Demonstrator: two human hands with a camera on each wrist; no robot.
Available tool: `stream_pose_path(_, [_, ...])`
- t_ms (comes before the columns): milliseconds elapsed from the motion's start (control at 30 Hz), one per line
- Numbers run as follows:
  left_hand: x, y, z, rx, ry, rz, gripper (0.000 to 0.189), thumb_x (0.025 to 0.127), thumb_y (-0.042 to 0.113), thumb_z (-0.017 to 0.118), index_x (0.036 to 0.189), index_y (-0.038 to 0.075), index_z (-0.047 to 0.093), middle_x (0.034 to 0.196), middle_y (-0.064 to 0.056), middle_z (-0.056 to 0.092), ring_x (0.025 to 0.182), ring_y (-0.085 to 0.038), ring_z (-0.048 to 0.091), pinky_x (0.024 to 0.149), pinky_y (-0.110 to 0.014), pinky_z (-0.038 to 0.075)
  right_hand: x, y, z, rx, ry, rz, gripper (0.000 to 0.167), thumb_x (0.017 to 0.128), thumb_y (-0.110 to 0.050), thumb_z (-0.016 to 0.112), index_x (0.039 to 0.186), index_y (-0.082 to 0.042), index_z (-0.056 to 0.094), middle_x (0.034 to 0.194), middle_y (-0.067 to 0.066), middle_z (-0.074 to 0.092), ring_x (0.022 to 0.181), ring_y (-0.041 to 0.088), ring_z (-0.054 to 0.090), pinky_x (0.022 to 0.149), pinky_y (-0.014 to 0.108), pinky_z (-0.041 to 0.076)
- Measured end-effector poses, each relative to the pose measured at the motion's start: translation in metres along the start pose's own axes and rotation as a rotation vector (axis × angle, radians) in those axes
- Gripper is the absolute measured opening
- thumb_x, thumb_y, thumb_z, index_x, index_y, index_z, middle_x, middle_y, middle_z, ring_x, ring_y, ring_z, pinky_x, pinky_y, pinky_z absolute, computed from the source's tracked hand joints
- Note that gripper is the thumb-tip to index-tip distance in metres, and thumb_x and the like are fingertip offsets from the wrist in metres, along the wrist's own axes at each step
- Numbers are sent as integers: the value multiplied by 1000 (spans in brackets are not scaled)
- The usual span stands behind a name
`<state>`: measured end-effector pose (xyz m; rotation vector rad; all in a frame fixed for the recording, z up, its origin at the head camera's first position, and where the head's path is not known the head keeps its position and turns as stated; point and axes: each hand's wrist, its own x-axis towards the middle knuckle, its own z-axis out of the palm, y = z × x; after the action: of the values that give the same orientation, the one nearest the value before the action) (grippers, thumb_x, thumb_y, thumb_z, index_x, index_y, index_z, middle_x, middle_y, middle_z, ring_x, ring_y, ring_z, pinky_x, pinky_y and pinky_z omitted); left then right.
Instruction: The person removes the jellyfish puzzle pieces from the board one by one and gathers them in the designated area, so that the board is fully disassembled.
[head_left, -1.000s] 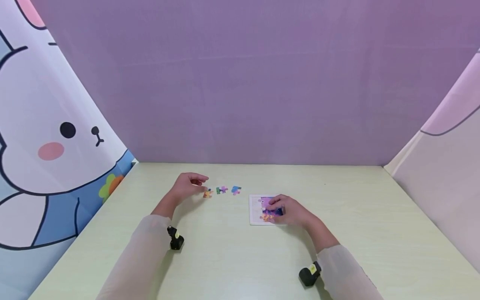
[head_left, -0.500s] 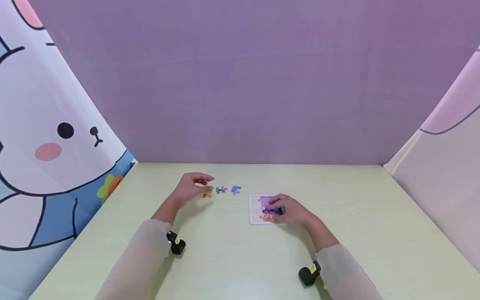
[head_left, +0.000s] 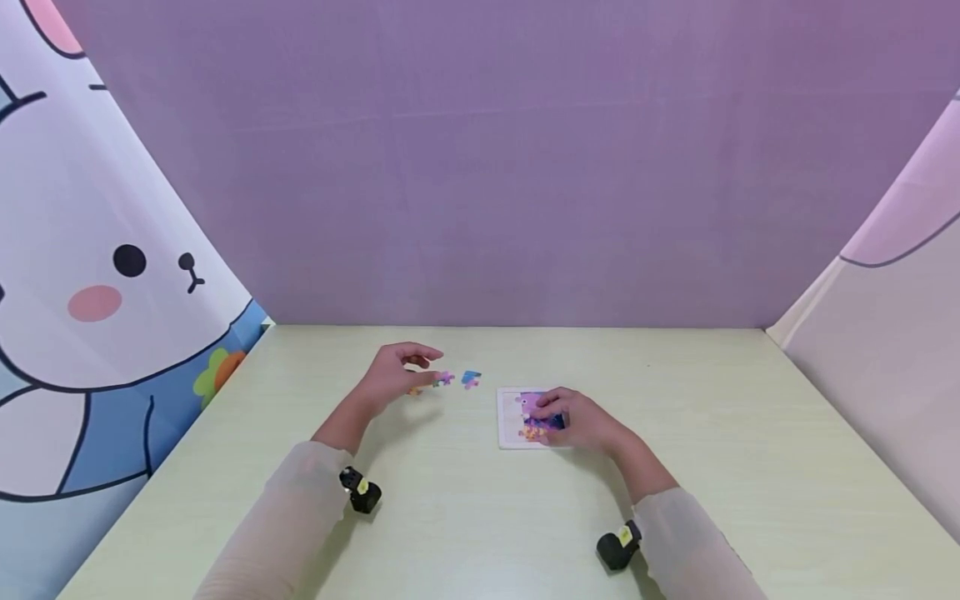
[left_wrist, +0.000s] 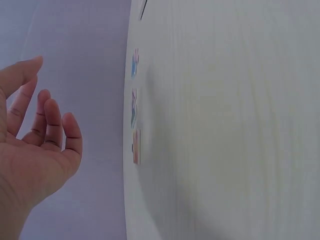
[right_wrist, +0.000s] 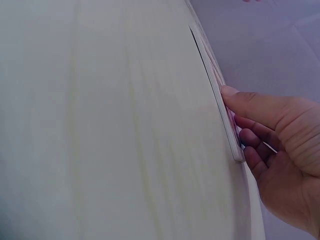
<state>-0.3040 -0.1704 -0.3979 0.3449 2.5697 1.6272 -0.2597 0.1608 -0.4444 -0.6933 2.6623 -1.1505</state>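
My left hand (head_left: 399, 372) hovers over a row of loose jigsaw pieces, its fingers loosely bent and nothing between them; the left wrist view shows a gap between hand and table. Partly hidden beneath it is an orange piece (left_wrist: 136, 147). A green and purple piece (head_left: 446, 378) lies by the thumb, and a blue and pink piece (head_left: 471, 379) sits farther right. My right hand (head_left: 583, 419) rests on the jigsaw puzzle (head_left: 529, 408) in its white frame tray (head_left: 506, 421), thumb and fingers touching the surface. The hand covers the puzzle's right part.
The pale wooden table (head_left: 480, 517) stretches under both arms. A purple cloth backdrop (head_left: 480, 167) rises behind its far edge. A printed cartoon cloth (head_left: 75, 250) stands on the left, and a pale cloth (head_left: 892, 358) on the right.
My left hand has moved rightward over the row, from beside the orange piece to above it and up to the green and purple piece. My right hand has stayed on the puzzle.
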Motion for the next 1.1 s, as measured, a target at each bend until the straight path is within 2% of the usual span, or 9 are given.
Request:
stream_pose_path(200, [-2, 8, 7, -40, -24, 3, 32, 82, 11, 79, 113, 12, 72, 125, -22, 54, 113, -39, 50, 80, -53, 51, 0, 1, 0, -7, -8, -18, 34, 82, -8, 78, 114, -1, 71, 129, 13, 55, 126, 41, 43, 106, 58, 32])
stream_pose_path(433, [0, 12, 16, -34, -29, 52, 32, 80, 8, 80, 112, 10, 72, 121, -11, 61, 117, -40, 49, 92, -41, 48, 1, 1, 1, -23, -13, -29, 34, 82, -9, 79, 114, -2, 72, 129, 13, 55, 126, 41, 44, 106, 58, 32])
stream_pose_path(533, [0, 13, 20, -38, -32, 55, 31, 79, 8, 80, 110, 11, 74, 118, -5, 62, 116, -39, 50, 90, -40, 50, 1, 0, 0, -54, -21, -59, 34, 82, -8, 78, 115, -1, 71, 128, 15, 55, 124, 42, 44, 105, 58, 33])
stream_pose_path(733, [0, 18, 30, -27, -57, 49, 31, 79, 9, 81, 108, 11, 74, 120, -5, 60, 115, -40, 50, 82, -35, 52, 0, -1, -2, -129, -28, -124, 34, 83, -8, 77, 115, 1, 71, 125, 17, 55, 120, 41, 48, 103, 57, 36])
stream_pose_path(867, [3, 22, 38, -16, -77, 59, 30, 79, 11, 82, 108, 11, 74, 118, -5, 60, 114, -39, 50, 84, -35, 52, 0, 0, -2, -181, -13, -167, 33, 82, -11, 79, 112, 1, 72, 120, 16, 57, 115, 38, 51, 101, 55, 38])
stream_pose_path(1100, [10, 24, 53, -18, -117, 82, 28, 80, 11, 81, 107, 12, 75, 116, -4, 61, 111, -39, 52, 75, -32, 52, -2, 1, -2, -241, 18, -184, 31, 80, -11, 80, 109, 0, 74, 116, 10, 61, 112, 34, 52, 100, 52, 38])
